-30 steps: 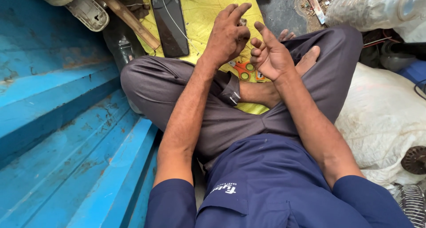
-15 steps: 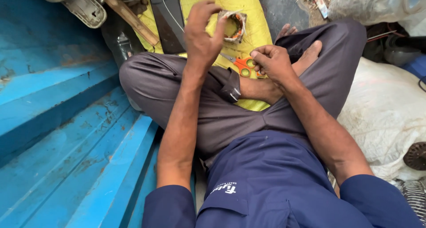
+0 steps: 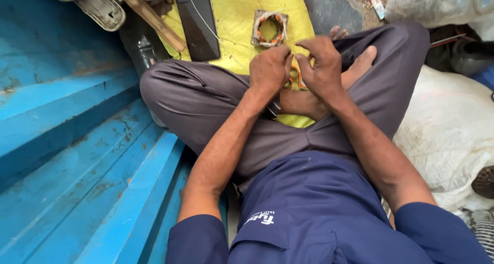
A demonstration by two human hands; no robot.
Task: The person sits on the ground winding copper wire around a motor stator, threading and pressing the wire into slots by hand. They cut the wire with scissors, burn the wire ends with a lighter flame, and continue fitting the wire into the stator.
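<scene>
A small orange-and-metal part (image 3: 295,77) was pinched between the 2 hands above the crossed ankles, mostly hidden, with the left hand (image 3: 270,68) curled on it from one side and the right hand (image 3: 320,64) from the other, fingers of both bent and clenched around it. Just beyond the hands, a square stator with copper windings (image 3: 269,28) was laid on the yellow cloth (image 3: 236,17), well apart from a dark phone (image 3: 197,22) lying on the cloth's edge. Blue painted steps (image 3: 62,156) were seen beside the left knee and a white sack (image 3: 453,130) beside the right.
</scene>
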